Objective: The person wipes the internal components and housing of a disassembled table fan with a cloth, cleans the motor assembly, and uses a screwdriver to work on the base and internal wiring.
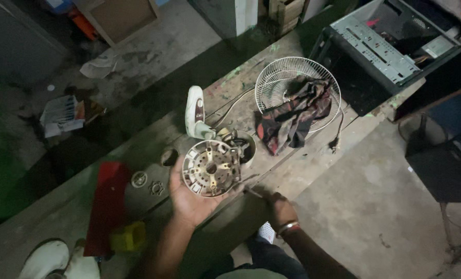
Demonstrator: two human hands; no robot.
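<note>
Left hand [191, 199] open, palm up, fingers spread under the round motor housing [210, 168], cradling it just above the bench [49, 217]. Right hand [279, 206] at the bench's near edge, fingers curled around a thin tool [252, 191], tip pointing toward 10 o'clock at the housing. From the housing: fan base [194, 111] at 12 o'clock, close, nearly touching; wire guard [297, 93] at 2 o'clock, near, with a dark rag [292, 116] draped over it; cord and plug [336, 142] at 3 o'clock, trailing to the bench edge. Small gear [157, 188] and ring [139, 179] at 9 o'clock, just beside the left wrist; a hole [169, 157] in the benchtop at 10 o'clock. Red sheet [106, 206] and yellow block [128, 236] at 8 o'clock, well apart. Bench running diagonally, narrow; near edge right under the right hand, far edge just past the base. Open benchtop only between red sheet and housing, partly taken by the small parts. Bare concrete floor [375, 206] at 4 o'clock, wide and open. Open computer case [380, 46] at 1 o'clock beyond the guard, closing off that end. Papers [62, 114] on the floor at 10 o'clock, far off. White shoe [44, 258] at 8 o'clock by the bench corner.
</note>
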